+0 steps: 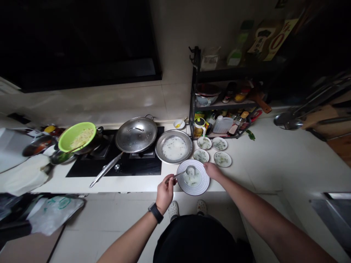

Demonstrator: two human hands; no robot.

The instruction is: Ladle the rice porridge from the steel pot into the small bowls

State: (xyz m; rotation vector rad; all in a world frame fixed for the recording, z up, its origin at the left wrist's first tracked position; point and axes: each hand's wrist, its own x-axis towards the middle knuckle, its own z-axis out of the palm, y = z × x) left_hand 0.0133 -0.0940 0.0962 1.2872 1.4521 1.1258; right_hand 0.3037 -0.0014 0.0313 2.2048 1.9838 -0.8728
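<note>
Steel ladle (178,175) clamped in L hand (164,193), fingers shut round handle. R hand (212,171), fingers together on rim of striped ceramic bowl (205,186), 2 o'clock. Bowl fragile, likely slippery; hold by rim.

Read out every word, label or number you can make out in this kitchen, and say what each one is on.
Yellow printed card on the wall: a large red "0", possibly; other print too blurred to read.
White plastic bottle on the black metal shelf: label too small to read.
Amber glass bottle: label too small to read.
</note>
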